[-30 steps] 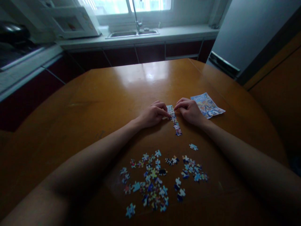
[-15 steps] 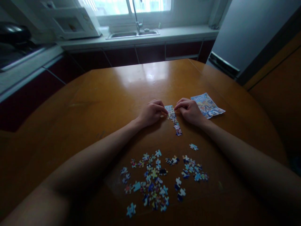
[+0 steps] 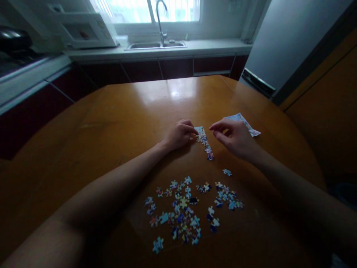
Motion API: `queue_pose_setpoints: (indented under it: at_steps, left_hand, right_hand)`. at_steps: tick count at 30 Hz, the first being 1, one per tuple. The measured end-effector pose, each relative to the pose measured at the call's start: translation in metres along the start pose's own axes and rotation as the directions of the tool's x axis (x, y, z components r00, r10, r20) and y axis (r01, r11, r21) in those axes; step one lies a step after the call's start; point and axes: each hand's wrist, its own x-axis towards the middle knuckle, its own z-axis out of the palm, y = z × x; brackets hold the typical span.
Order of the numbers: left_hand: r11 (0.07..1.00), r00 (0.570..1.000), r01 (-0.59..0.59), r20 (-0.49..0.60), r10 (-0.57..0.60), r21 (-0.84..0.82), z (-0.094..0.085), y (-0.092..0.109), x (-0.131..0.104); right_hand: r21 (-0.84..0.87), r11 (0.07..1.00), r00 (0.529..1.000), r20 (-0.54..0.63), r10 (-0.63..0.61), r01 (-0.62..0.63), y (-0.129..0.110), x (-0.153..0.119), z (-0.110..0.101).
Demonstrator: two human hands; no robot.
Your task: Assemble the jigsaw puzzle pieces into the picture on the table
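A narrow joined strip of puzzle pieces [image 3: 205, 143] lies on the brown table, wider at its far end. My left hand [image 3: 180, 134] rests at the strip's far left edge, its bent fingers touching the pieces. Just right of the strip, my right hand [image 3: 235, 137] is raised with thumb and index finger apart and nothing visible between them. It partly covers a printed picture sheet [image 3: 245, 123]. Nearer me lie many loose pieces [image 3: 182, 216], with a smaller group [image 3: 228, 197] to their right. A single light blue piece [image 3: 227, 172] sits apart below my right hand.
The wooden table [image 3: 111, 111] has a rounded outline. Beyond it stand a counter with a sink [image 3: 147, 45] and faucet [image 3: 160, 22], a white microwave [image 3: 86, 32] at the left and a refrigerator [image 3: 292, 44] at the right.
My right hand has pulled away from the strip toward the right and lifted, covering more of the picture sheet. My left hand stays at the strip. The view has shifted slightly.
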Motion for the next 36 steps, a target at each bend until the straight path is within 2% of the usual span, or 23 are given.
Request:
queue_pose_setpoints:
  at_steps: [3, 6, 9, 13, 20, 24, 27, 32, 34, 36]
  left_hand:
    - [0.999, 0.997, -0.048, 0.058, 0.049, -0.024, -0.001, 0.003, 0.001]
    - [0.996, 0.992, -0.06, 0.107, 0.067, -0.065, -0.001, 0.005, 0.001]
    - [0.995, 0.995, -0.044, 0.08, 0.051, -0.084, 0.0, 0.003, 0.001]
    - [0.996, 0.996, -0.057, 0.057, 0.061, -0.075, 0.002, 0.0, 0.002]
    - [0.997, 0.997, -0.059, 0.043, 0.062, -0.053, 0.002, 0.001, 0.004]
    - [0.997, 0.997, -0.047, 0.057, 0.051, -0.066, 0.002, 0.002, 0.004]
    - [0.997, 0.998, -0.036, 0.046, 0.039, -0.07, 0.003, 0.003, 0.004]
    - [0.996, 0.998, -0.045, 0.038, 0.048, -0.072, 0.002, 0.003, 0.005]
    - [0.997, 0.998, -0.051, 0.037, 0.053, -0.066, 0.002, 0.003, 0.005]
    - [0.997, 0.998, -0.049, 0.033, 0.051, -0.06, 0.002, 0.004, 0.005]
  right_hand:
    - [-0.045, 0.999, 0.984, 0.178, 0.021, -0.013, -0.019, -0.038, -0.012]
    - [-0.119, 0.987, 0.934, 0.326, 0.143, -0.109, -0.024, -0.073, -0.018]
    - [-0.186, 0.966, 0.882, 0.403, 0.243, -0.181, -0.024, -0.096, -0.019]
    - [-0.242, 0.952, 0.833, 0.473, 0.286, -0.189, -0.029, -0.11, -0.017]
    - [-0.417, 0.904, 0.823, 0.478, 0.307, -0.095, -0.039, -0.112, -0.011]
    - [-0.488, 0.867, 0.809, 0.468, 0.357, -0.1, -0.047, -0.111, -0.007]
    - [-0.496, 0.86, 0.828, 0.43, 0.361, -0.118, -0.05, -0.113, -0.004]
    - [-0.333, 0.897, 0.804, 0.424, 0.417, -0.29, -0.044, -0.114, -0.01]
    - [-0.214, 0.918, 0.832, 0.39, 0.395, -0.336, -0.037, -0.106, -0.017]
    - [-0.074, 0.935, 0.881, 0.316, 0.353, -0.348, -0.029, -0.092, -0.021]
